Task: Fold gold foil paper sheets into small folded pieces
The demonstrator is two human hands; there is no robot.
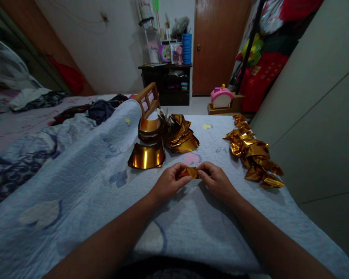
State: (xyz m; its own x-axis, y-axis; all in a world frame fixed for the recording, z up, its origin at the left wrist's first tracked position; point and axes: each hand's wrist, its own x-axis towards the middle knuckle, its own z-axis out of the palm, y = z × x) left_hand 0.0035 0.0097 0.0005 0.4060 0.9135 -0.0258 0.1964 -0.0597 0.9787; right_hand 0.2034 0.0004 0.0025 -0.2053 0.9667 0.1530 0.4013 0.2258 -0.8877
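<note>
Hands meet over the pale blue quilted bedspread [90, 186], close in front of the person. The left hand [168, 182] and the right hand [216, 180] each pinch one end of a small folded piece of shiny gold foil paper [189, 171] between thumb and fingertips, with the other fingers curled under. The piece sits between the two hands, just above the quilt or resting on it; I cannot tell which.

Just beyond the left hand lies a curved stack of flat gold foil sheets [147, 155]. Behind it is a fanned heap of loose gold foil sheets [174, 133], beside a small wooden rack [147, 99]. Off to the right, well apart from the hands, a long pile of folded gold foil pieces [254, 155] runs along the bed's edge.

From the grip, I would judge that a fold is being pressed into this piece, somewhere in the middle of its shaping. Foil this thin likely calls for edges held square and a firm pinch along the crease, since it crumples easily.

A pink toy [222, 97] sits on the floor near a brown wooden door [218, 42].
</note>
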